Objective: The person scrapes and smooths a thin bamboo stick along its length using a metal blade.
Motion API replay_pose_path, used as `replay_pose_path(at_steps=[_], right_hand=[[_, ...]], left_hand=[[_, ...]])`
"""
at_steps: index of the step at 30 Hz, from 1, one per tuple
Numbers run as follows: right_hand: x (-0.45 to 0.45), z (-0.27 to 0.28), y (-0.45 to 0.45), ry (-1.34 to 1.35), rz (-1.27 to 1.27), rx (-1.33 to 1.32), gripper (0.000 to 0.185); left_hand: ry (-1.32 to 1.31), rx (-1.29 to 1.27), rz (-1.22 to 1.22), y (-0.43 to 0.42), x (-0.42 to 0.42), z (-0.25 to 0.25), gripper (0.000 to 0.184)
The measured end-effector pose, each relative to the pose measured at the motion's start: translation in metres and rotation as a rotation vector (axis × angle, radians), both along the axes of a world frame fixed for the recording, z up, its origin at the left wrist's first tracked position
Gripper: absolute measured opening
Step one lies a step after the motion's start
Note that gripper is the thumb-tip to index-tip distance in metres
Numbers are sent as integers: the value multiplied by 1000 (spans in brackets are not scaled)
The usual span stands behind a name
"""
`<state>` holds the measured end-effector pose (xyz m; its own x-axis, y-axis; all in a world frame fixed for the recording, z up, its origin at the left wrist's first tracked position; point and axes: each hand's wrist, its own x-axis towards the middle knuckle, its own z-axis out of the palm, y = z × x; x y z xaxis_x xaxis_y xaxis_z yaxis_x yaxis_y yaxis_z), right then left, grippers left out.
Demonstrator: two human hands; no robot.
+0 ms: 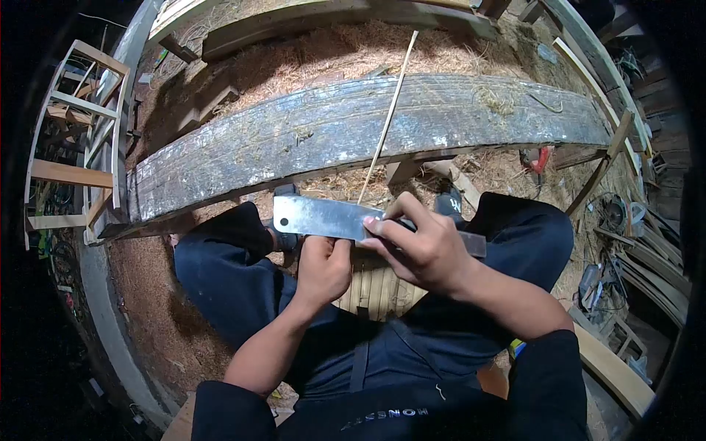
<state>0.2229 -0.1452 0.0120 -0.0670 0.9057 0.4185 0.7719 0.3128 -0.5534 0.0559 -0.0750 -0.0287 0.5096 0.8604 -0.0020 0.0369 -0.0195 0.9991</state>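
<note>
A wide, flat metal blade with a round hole near its left end lies across the space above my lap. My right hand is closed around its right part, fingertips pressed on the face; the far end sticks out beyond the hand. A long thin wooden stick slants up and away, passing behind the blade. In line with its hidden lower part, my left hand is closed in a pinch just under the blade's lower edge. The blade covers the exact contact between stick and left fingers.
A thick, weathered plank bench spans the space ahead, the stick crossing over it. Wood shavings cover the ground. A wooden frame stands at the left; wood strips and a long board lie at the right.
</note>
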Motion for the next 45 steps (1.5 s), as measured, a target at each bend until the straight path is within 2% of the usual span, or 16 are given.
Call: replay_pose_path(at_steps=[4,6,9,12,14,18,21,22,24,28,30,31,34,36,40,45], right_hand=[[27,2,19,-17,-255,-58,22],[28,1,21,-58,-234,-16,23],[3,-3,6,-1,-31,4,22],[20,0,17,-63,-204,-83,22],[32,-3,26,-30,-261,-11,21],[2,-1,8,-20,-32,-12,21],[18,6,20,-9,-185,-113,21],[25,1,26,-48,-230,-10,21],[22,8,24,-116,-192,-23,22],[6,5,14,-7,-8,-15,21],[24,7,25,-39,-284,-100,22],[38,1,32,-68,-304,-33,20],[22,7,20,-123,-169,-33,20],[7,4,11,-21,-58,-33,20],[43,4,29,-56,-329,-30,20],[22,12,11,-2,-161,-123,18]], left_hand=[[95,-386,-110,4,-19,22,28],[94,-393,-115,4,-18,26,30],[84,-393,-112,4,-18,22,32],[42,-438,-132,7,-21,21,33],[-11,-533,-149,7,-21,25,34],[24,-487,-127,6,-22,19,34],[28,-485,-114,7,-22,23,32],[30,-489,-115,6,-23,25,32],[5,-536,-130,6,-21,27,32],[62,-474,-136,6,-25,23,33],[36,-514,-152,7,-25,28,33],[18,-540,-160,6,-26,28,33],[2,-516,-165,2,-25,25,33],[26,-466,-148,3,-25,24,33],[34,-463,-219,0,-30,29,33],[36,-549,-241,0,-36,30,31]])
